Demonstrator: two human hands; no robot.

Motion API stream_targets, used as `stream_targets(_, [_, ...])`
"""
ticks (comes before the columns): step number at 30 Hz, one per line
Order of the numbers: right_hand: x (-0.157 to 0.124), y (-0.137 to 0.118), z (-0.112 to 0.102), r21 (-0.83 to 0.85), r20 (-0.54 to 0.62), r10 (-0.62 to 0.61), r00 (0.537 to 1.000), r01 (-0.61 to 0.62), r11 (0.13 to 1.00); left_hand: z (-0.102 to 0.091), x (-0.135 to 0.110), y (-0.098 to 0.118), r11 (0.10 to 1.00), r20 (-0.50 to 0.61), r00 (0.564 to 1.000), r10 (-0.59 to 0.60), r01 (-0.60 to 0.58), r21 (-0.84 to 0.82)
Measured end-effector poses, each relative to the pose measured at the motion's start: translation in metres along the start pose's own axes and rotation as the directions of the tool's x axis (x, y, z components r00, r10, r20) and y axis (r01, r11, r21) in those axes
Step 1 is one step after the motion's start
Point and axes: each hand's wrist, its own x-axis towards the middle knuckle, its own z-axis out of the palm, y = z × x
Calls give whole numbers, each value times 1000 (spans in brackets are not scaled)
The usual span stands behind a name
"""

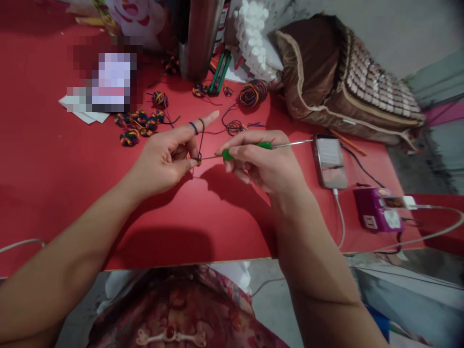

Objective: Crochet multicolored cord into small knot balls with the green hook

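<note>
My left hand (170,157) pinches a tiny piece of crochet work (198,161) between thumb and fingers. Dark yarn (202,133) runs from the piece up around the raised, stretched index finger. In my right hand (266,162) is a crochet hook with a green handle (264,145), held like a pen. Its thin metal end reaches left to the crochet piece, while the other metal end points right. Whether the tip passes through a loop is too small to tell. Beyond my hands lie a multicoloured yarn ball (253,93) and a loose tangle of yarn (235,127).
Finished-looking crochet flowers (139,125) and a small yarn ball (160,99) lie at left. Behind stand a metal flask (199,43), a green cutter (220,72) and a brown bag (315,63). A phone (330,162) on a cable and a purple box (377,210) sit at right.
</note>
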Motion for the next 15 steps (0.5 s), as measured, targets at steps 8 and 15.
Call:
stream_targets(8, [-10, 4, 11, -186, -68, -167, 984, 152, 971, 2, 3, 1, 968, -143, 983, -117, 81, -236])
stream_targets(15, [-25, 5, 18, -562, 38, -468, 883, 406, 720, -1, 5, -3, 918, -179, 965, -189, 109, -382])
